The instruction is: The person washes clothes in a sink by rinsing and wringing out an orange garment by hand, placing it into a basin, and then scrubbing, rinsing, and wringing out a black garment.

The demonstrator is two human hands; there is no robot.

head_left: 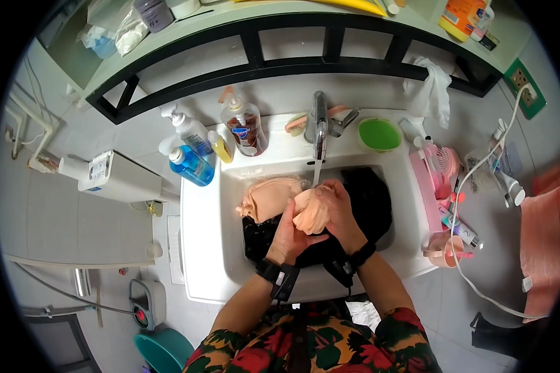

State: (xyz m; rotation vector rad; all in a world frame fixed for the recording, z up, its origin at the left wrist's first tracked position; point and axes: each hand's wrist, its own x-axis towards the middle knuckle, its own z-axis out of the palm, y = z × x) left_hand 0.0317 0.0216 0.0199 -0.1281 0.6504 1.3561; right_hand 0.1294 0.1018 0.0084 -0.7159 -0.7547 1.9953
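Water runs from the faucet [319, 127] into the white sink [221, 261]. Just below the stream, a bunched peach cloth [312, 211] is held between both hands. My right hand [342, 214] has its fingers wrapped round the cloth's right side. My left hand [287, 235] supports the cloth from the left, its thumb pressed against it. More peach fabric [272, 198] lies in the basin to the left of my hands. Dark wet fabric [367, 205] fills the right side and the bottom of the basin, partly hidden under my hands and wrists.
Bottles [191, 165] and a soap dispenser [244, 127] stand on the sink's back left corner. A green dish [379, 134] sits at the back right. Beside the sink's right edge are a pink basket [426, 189] and a cup [443, 250]. A black-framed shelf [292, 43] hangs ahead.
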